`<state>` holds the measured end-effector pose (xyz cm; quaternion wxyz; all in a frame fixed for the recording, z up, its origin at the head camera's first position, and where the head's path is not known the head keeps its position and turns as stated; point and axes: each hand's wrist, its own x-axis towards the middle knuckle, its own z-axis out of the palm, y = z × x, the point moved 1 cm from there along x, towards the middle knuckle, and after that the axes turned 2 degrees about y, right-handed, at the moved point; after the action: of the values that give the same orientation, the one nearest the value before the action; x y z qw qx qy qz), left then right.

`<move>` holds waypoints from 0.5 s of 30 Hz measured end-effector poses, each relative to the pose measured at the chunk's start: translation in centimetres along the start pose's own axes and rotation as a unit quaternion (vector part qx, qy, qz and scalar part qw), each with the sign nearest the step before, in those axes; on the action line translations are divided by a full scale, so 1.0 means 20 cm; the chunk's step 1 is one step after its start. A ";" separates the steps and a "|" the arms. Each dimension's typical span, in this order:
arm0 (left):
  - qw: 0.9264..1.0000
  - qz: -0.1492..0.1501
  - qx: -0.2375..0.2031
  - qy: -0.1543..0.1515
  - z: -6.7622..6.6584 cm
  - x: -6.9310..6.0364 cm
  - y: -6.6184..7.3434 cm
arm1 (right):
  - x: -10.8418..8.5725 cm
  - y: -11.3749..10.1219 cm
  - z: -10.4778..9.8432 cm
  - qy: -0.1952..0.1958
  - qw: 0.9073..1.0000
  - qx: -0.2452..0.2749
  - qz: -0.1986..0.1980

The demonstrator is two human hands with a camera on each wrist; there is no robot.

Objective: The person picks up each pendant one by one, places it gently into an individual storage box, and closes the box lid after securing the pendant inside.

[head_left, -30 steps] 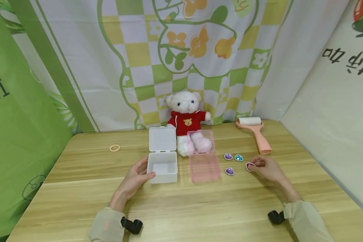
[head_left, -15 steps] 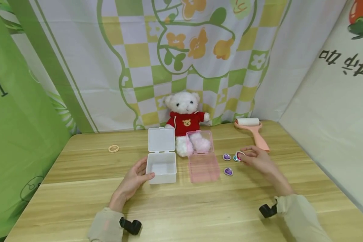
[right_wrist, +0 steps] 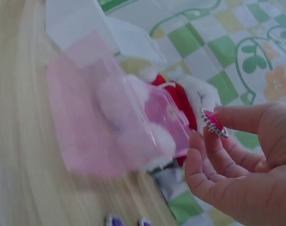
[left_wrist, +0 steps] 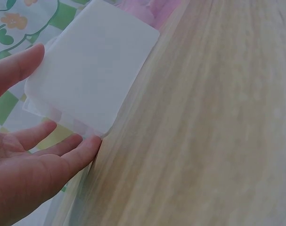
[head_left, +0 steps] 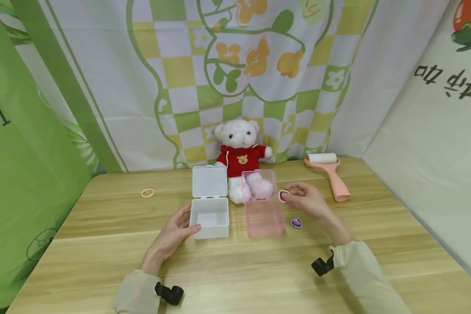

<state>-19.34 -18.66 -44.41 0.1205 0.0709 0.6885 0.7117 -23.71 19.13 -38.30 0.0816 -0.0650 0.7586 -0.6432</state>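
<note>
Two hands reach over a desk point(head_left: 251, 279): the right hand point(head_left: 308, 201) pinches a tilted red gem point(head_left: 283, 196), while the left hand point(head_left: 175, 226) grips the left side of an open white box point(head_left: 212, 232). The gem is just right of the open pink box point(head_left: 265, 230), nearer it than the white box farther left.

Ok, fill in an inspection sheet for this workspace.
Surface: light wood-grain tabletop.
Job's things: open white rectangular plastic box; open translucent pink plastic box; faceted red gem with beaded silver rim; two purple gems.
Clutter: white plush bear in red top; beige ring; peach lint roller with white roll.
Grips: left grip holds the white box; right grip pinches the red gem.
Cables: nothing seen.
Surroundings: green-and-white patterned cloth hanging behind.
</note>
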 end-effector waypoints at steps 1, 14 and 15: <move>1.000 0.000 -0.001 0.000 0.00 0.00 0.00 | 0.01 -0.01 0.03 -0.002 1.000 -0.003 -0.002; 1.000 0.005 -0.002 -0.007 0.00 0.00 -0.01 | 0.12 -0.12 0.37 -0.057 0.998 0.034 -0.021; 1.000 0.005 -0.002 -0.008 0.00 0.00 -0.01 | 0.13 -0.13 0.39 -0.060 0.997 0.034 -0.019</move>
<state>-19.24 -18.63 -44.52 0.1228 0.0794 0.6855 0.7132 -24.65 10.65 -37.13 0.1173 -0.1150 0.7283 -0.6653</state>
